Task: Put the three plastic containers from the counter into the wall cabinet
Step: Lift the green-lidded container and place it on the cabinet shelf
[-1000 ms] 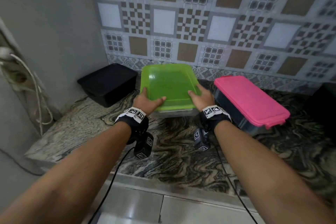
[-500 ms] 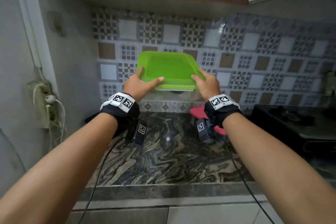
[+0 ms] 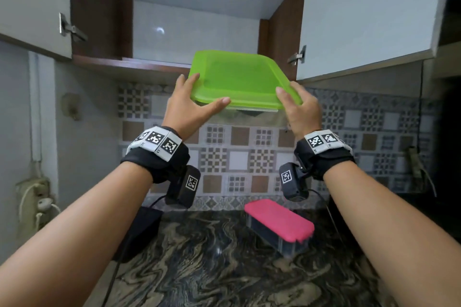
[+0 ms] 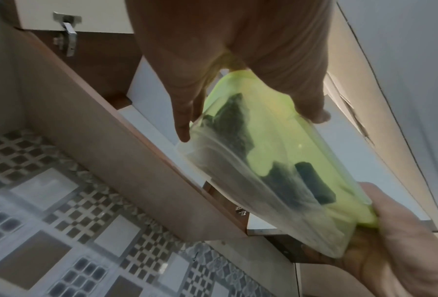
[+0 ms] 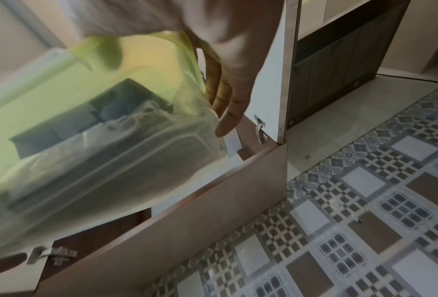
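Green-lidded box held level at the cabinet mouth, left hand and right hand clamping opposite ends, thumbs on lid. Probably light, stiff, smooth-walled; best gripped under the rim. Pink-lidded box waiting on bench.

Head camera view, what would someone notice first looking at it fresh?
The green-lidded container stands out, held up in front of the open wall cabinet, the left hand and right hand each gripping a near corner. Below, a pink-lidded container sits on the marbled counter.
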